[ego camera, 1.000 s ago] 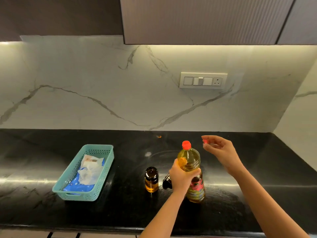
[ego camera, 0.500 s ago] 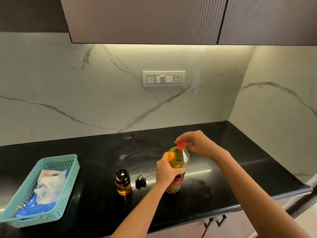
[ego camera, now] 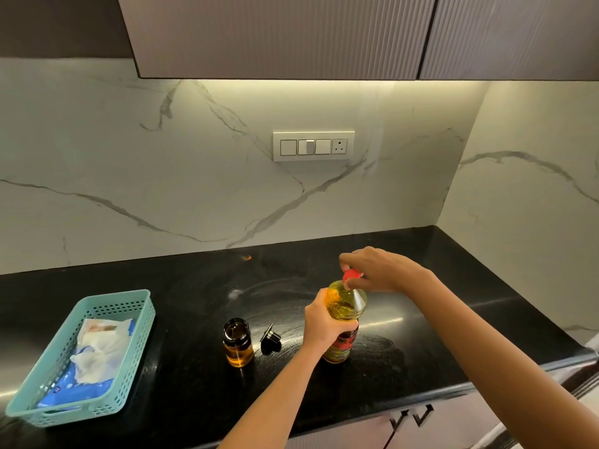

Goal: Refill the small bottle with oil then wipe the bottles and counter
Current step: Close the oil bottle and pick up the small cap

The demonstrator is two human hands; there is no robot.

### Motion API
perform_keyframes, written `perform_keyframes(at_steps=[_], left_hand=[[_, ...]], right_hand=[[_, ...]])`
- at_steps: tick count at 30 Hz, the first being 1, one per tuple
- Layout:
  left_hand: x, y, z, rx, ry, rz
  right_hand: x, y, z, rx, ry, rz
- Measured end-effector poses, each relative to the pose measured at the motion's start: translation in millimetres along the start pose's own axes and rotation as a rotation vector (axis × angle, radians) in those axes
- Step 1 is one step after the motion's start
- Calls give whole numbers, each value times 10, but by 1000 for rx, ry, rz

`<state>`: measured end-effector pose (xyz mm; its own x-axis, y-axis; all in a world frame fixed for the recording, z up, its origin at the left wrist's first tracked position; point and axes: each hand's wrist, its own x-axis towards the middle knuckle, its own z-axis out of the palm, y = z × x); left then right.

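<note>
- Large oil bottle (ego camera: 344, 322) found upright on the black bench (ego camera: 194, 286), near the front edge, label low on the body and yellow oil reaching up into the shoulder.
- Left hand (ego camera: 324, 322) wrapped round the bottle's middle, fingers closed on it; judged to be bracing the body against twisting while the top is worked.
- Right hand (ego camera: 379, 270) set over the neck from above, fingers pinched on the red cap (ego camera: 351, 276); cap partly hidden, so seated or already loosened could not be told.
- Step in hand judged to be uncapping ahead of the pour; refill not yet begun.
- Small bottle (ego camera: 237, 341) noted open and upright just left of the large one, amber oil in the lower part only, mouth clear to receive.
- Black stopper (ego camera: 270, 339) lying on its side on the bench between the two bottles, apart from both; probably set there to stay within reach for re-closing.
- Teal basket (ego camera: 97, 306) well to the left, holding a crumpled white tissue (ego camera: 100, 345) over a blue packet (ego camera: 61, 392); presumably kept ready for the wiping stage.
- Smeared streaks visible on the bench surface around and behind the bottles; wiping still outstanding.
- Risk noted: narrow mouth on the small bottle, heavy full bottle above it; spill likely unless tilted slowly.
</note>
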<state>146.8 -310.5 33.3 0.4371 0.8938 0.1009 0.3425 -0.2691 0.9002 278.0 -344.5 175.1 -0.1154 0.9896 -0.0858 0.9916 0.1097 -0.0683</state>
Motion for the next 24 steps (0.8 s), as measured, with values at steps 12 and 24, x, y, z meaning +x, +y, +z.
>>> perform_keyframes(at_steps=[12,24], left_hand=[[55,46,142,-8,35,-31],[-24,-35,-87,-25,-143,-112]], right_hand=[[184,-209,318,58,332,449],[139,-410,386,-53,671,537]])
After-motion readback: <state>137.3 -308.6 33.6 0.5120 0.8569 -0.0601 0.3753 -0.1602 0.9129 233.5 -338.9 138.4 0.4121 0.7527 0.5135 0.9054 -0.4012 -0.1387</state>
